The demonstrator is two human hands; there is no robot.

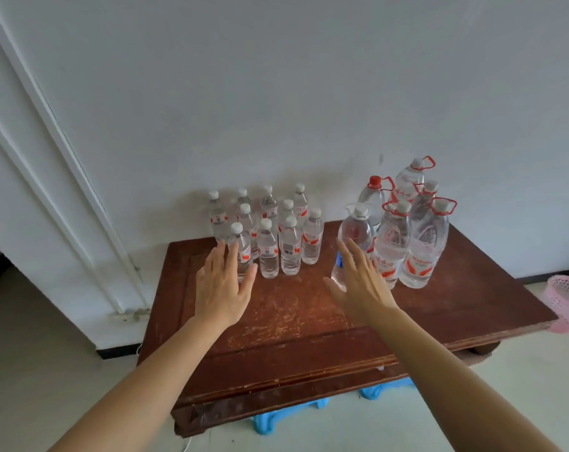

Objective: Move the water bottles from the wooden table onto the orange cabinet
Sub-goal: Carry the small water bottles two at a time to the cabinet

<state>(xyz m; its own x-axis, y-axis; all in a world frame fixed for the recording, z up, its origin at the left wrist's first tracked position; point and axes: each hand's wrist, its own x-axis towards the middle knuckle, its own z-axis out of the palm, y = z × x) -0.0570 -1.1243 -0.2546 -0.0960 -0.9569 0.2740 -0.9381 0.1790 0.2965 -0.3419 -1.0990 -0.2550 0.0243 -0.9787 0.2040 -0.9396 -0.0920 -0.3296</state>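
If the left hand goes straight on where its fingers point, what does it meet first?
Probably the front-left small bottle; the left hand overlaps it in view, though depth is unclear.

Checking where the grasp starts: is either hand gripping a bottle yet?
No, the left hand and right hand reach toward the bottles with fingers straight, curled round nothing.

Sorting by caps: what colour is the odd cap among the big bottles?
The cap is red; head view.

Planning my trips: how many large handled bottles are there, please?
6 large clear plastic handled bottles, right side of brown wooden table: three front, three behind; others may be hidden.
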